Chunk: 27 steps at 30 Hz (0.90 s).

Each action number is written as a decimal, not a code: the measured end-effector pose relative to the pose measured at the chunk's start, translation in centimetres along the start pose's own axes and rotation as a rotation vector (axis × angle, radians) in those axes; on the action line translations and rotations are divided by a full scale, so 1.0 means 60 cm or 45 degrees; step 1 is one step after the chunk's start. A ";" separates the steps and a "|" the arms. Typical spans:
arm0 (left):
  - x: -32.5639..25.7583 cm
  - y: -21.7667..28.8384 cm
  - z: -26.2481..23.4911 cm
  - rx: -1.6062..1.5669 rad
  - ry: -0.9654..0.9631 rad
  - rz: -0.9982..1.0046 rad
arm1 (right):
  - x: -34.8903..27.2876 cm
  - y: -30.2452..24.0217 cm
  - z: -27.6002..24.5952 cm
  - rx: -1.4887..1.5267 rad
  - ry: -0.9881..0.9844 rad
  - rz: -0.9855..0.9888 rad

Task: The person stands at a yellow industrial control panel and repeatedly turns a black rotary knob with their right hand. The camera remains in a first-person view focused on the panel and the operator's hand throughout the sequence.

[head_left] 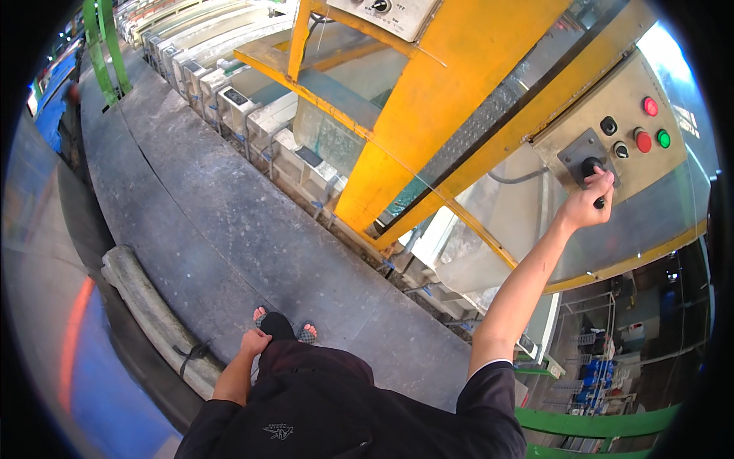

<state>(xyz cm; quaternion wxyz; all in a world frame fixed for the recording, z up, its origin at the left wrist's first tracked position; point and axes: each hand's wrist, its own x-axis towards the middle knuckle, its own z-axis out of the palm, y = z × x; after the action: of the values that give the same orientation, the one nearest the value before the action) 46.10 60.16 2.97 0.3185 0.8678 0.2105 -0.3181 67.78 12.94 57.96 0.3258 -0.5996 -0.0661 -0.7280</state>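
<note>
My right hand [593, 202] is stretched out to the right, its fingers wrapped round a black joystick lever [591, 164]. The lever stands on a square grey plate on the beige control panel [554, 141]. Beside it on the panel are two red buttons [643, 140], a green button [664, 138] and two black rotary switches [608, 125]. Down by my thigh, my left hand [255, 342] is closed against the leg of my black shorts [277, 327]; whatever its fingers hold, if anything, is hidden.
A yellow steel frame [466, 92] rises ahead, carrying another switch box [386, 15]. Behind it runs a row of tanks [329, 138]. I stand on a grey walkway [206, 206], with a long pale pipe-like bar [149, 306] along its left side. Green rails [589, 422] are at lower right.
</note>
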 end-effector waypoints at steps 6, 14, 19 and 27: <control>0.004 -0.006 0.000 -0.013 -0.012 -0.012 | 0.009 0.005 -0.001 0.244 -0.098 -0.198; 0.005 0.006 -0.004 0.017 -0.005 0.000 | 0.008 -0.001 0.005 0.196 -0.079 -0.072; 0.003 0.016 -0.010 0.054 -0.033 -0.002 | 0.005 0.000 0.009 0.181 -0.041 -0.113; 0.012 0.008 -0.005 0.032 -0.055 -0.024 | 0.005 0.005 0.007 0.161 -0.015 -0.129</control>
<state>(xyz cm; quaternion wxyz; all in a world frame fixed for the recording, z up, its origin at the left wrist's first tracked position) 46.99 60.14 2.87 0.3089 0.8626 0.2079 -0.3425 68.26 12.81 58.28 0.3255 -0.5780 -0.1441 -0.7343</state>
